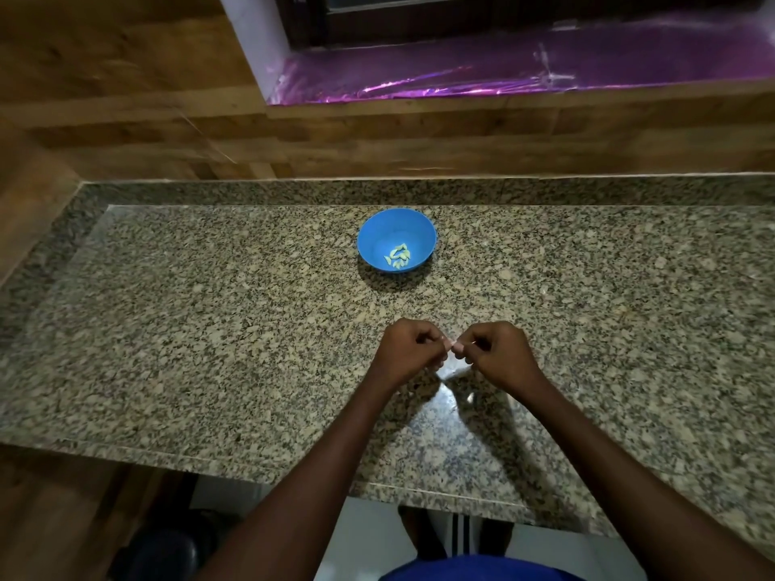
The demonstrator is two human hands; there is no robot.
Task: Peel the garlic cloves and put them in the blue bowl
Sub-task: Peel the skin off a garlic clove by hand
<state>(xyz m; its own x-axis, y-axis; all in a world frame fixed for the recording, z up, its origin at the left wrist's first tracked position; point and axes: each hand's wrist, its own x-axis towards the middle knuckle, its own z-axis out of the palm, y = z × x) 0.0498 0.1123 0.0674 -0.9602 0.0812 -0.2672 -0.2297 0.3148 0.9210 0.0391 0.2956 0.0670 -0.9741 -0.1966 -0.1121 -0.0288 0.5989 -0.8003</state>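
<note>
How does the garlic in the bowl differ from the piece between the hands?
The cloves lie loose in the blue bowl, several together; the piece is single, pinched between the left hand and right hand above the counter. The cloves show plainly; the piece is mostly hidden. Both look pale.

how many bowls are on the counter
1: the blue bowl sits on the granite counter, beyond both hands, with peeled garlic cloves in its bottom.
</note>
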